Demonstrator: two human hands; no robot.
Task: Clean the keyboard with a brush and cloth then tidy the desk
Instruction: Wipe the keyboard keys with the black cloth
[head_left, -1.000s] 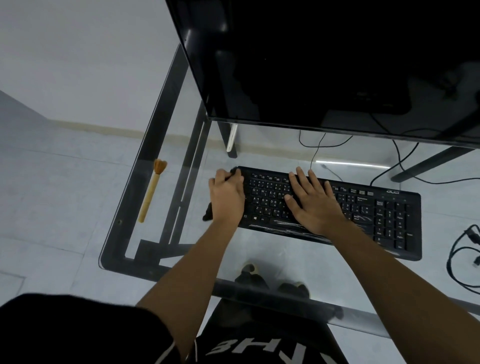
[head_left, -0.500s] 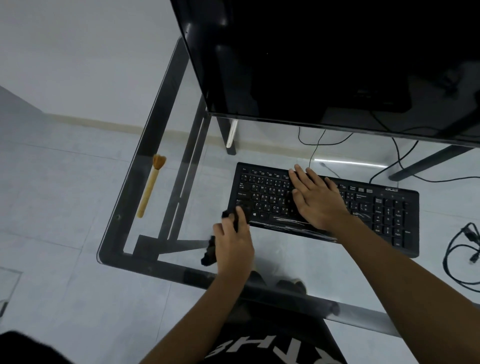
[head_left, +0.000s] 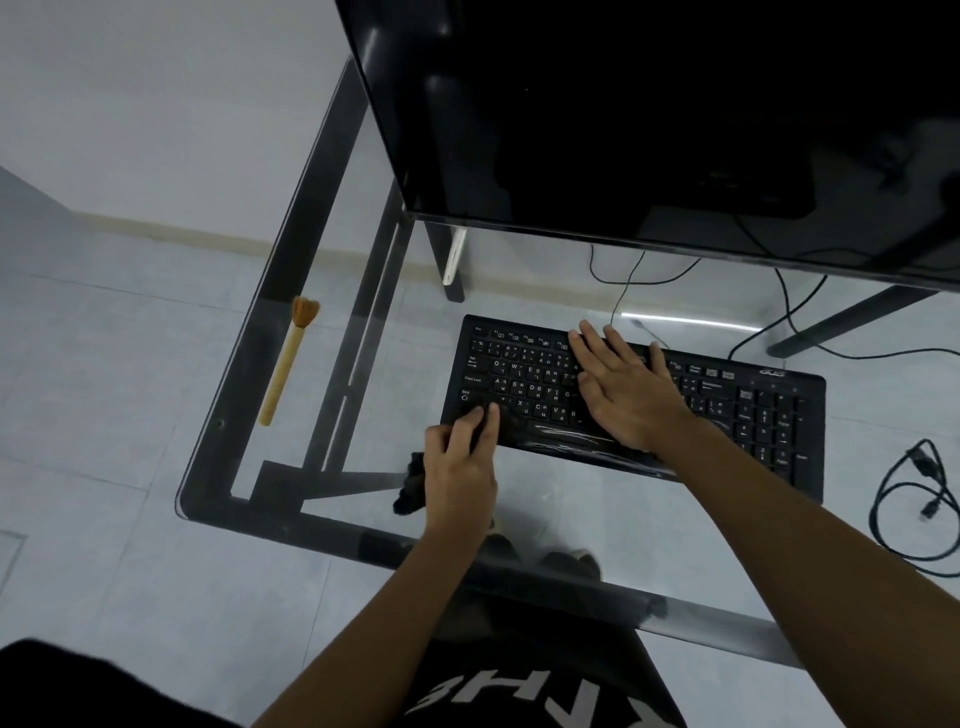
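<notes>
1. Dark cloth (head_left: 410, 486) is bunched in the left hand (head_left: 460, 473). Its curled fingers (head_left: 488, 415) clench the cloth and press it onto the near left corner of the keyboard (head_left: 753, 410), around the bottom key row. A tail of cloth sticks out from under the palm on the left side.
2. The right hand (head_left: 626, 395) lies flat on the middle of the keyboard, fingers straight and spread, palm down and grasping nothing. Its fingertips reach the top key row.
3. The black keyboard lies on the glass desk (head_left: 597, 519), slightly askew, with its left end farther from the person than its right.
4. A brush (head_left: 285, 364) with a pale wooden handle and orange-brown bristles lies on the desk near the left edge, well apart from the keyboard, bristles pointing away from the person.
5. A dark monitor (head_left: 675, 104) stands behind the keyboard.
6. A coiled black cable (head_left: 914, 499) lies at the right, near the keyboard's end.
</notes>
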